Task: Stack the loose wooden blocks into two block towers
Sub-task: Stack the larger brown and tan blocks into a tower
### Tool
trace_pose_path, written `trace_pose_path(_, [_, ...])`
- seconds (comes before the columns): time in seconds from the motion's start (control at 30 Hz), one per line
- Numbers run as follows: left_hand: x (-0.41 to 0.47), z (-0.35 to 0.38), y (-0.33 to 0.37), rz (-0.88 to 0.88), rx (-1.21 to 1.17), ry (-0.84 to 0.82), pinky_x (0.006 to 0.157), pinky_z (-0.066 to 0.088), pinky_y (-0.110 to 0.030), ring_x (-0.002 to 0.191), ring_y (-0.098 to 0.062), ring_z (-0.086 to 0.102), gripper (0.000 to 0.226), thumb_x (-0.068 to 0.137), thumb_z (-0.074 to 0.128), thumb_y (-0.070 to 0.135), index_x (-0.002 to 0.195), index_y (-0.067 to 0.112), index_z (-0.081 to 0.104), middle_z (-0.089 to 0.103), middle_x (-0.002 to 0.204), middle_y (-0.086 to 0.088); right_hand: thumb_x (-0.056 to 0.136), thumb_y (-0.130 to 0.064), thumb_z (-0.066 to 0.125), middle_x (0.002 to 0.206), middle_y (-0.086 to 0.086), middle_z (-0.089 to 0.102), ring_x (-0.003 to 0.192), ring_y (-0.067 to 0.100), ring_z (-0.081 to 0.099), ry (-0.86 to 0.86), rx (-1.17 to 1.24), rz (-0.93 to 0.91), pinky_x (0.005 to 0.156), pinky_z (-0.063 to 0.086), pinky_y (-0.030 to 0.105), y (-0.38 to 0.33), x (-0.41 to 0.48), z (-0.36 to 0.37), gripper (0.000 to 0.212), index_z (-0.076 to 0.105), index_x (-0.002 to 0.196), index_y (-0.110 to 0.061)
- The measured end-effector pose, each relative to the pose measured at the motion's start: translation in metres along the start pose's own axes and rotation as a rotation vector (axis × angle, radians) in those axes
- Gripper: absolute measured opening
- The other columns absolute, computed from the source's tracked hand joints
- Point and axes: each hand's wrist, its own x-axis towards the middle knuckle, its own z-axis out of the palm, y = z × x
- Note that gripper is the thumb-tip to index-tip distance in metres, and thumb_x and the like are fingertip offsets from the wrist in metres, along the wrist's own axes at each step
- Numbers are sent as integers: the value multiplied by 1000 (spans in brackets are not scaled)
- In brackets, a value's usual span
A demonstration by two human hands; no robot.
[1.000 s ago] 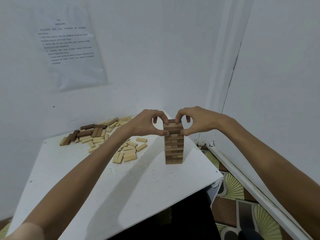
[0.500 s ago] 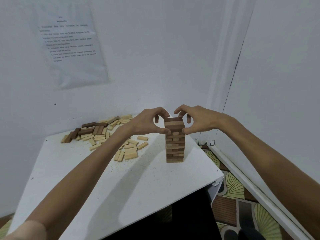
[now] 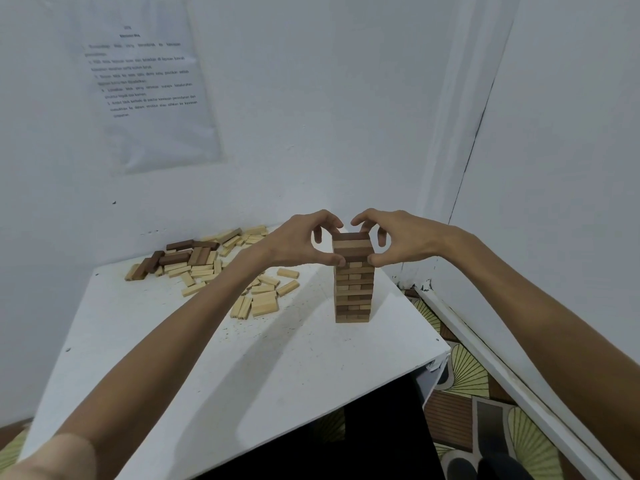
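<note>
Both hands clamped on the top layers: left hand [image 3: 298,242] and right hand [image 3: 398,239] curled round upper part of block tower [image 3: 353,296], thumbs pressed on opposite side faces, fingers arched over top; contact behind hidden. Tower upright on white table [image 3: 242,375], directly below grip. Loose blocks [image 3: 207,263] heaped well left of grip, by wall. Judged light, stiff, smooth rectangular wood, dark and pale; unglued, easily toppled. Best squeezed evenly on flat sides, gently.

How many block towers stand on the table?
1. The tower stands near the right edge of the table, its top gripped by the left hand and right hand. The loose blocks lie flat at the back left. None seems hidden.
</note>
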Motion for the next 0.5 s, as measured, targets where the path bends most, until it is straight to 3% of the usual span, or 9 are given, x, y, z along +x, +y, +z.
trace_pose_path(0.1, [-3, -1, 1, -15, 2, 19, 78, 43, -18, 111, -2, 58, 82, 76, 74, 73, 141, 28, 50, 62, 130, 17, 86, -47, 78, 141, -9, 48, 110, 18, 59, -10, -9, -1, 90, 51, 32, 0, -1, -1, 86, 31, 156, -31])
trace_pose_path(0.2, [-7, -4, 2, -34, -6, 81, 84, 47, -22, 115, 1, 58, 81, 80, 55, 83, 140, 29, 54, 61, 133, 18, 86, -67, 68, 148, -10, 46, 122, 16, 54, 55, -12, -10, 95, 46, 32, -2, 0, 0, 81, 34, 154, -38])
trace_pose_path(0.27, [-10, -9, -1, -43, 7, 109, 88, 50, -25, 114, 0, 60, 72, 84, 55, 79, 136, 28, 58, 62, 132, 17, 91, -68, 62, 151, -9, 48, 131, 15, 50, 108, -42, -37, 101, 45, 34, -8, 2, -1, 72, 41, 151, -35])
trace_pose_path(0.37, [-18, -18, -9, -51, 54, 130, 94, 53, -30, 113, -1, 60, 49, 93, 67, 56, 131, 25, 64, 64, 130, 16, 96, -63, 57, 153, -9, 50, 138, 15, 47, 147, -92, -77, 110, 43, 39, -29, 7, -1, 63, 47, 150, -31])
trace_pose_path(0.5, [-39, -30, -18, -95, 60, 159, 103, 49, -27, 119, -4, 61, 41, 97, 68, 43, 131, 21, 66, 67, 131, 10, 100, -52, 57, 153, -8, 51, 136, 13, 50, 176, -153, -123, 111, 42, 39, -61, 20, 7, 55, 49, 149, -28])
